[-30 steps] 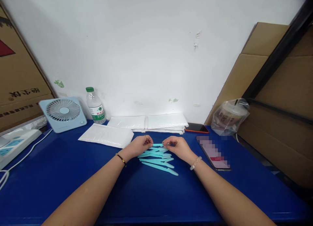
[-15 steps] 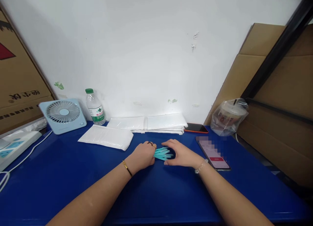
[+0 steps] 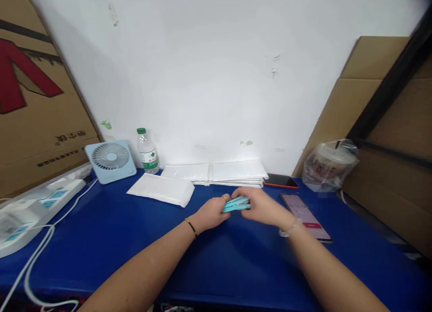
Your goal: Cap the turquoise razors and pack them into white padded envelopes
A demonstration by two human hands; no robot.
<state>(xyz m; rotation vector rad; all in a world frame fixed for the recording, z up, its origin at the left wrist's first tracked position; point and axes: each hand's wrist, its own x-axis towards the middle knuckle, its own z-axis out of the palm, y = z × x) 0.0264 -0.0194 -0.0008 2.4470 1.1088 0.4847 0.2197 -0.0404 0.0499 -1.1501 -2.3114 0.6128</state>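
Left hand (image 3: pixel 212 213) and right hand (image 3: pixel 261 206), fingers curled, grip turquoise sticks (image 3: pixel 235 205) between them over the blue table (image 3: pixel 236 267); white packets (image 3: pixel 238 170) lie behind, lit phone (image 3: pixel 303 213) at right, tabletop reaching the near edge.

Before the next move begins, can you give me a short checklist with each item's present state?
1. Left hand gripping the teal sticks: ok.
2. Right hand gripping too: cannot tell; its fingers are around their right end.
3. Stick ends even: cannot tell; the hands partly cover them.
4. Both hands free: not ok; the left holds sticks.
5. Loose envelope clear of both hands: ok.
6. Bottle upright and capped: ok.
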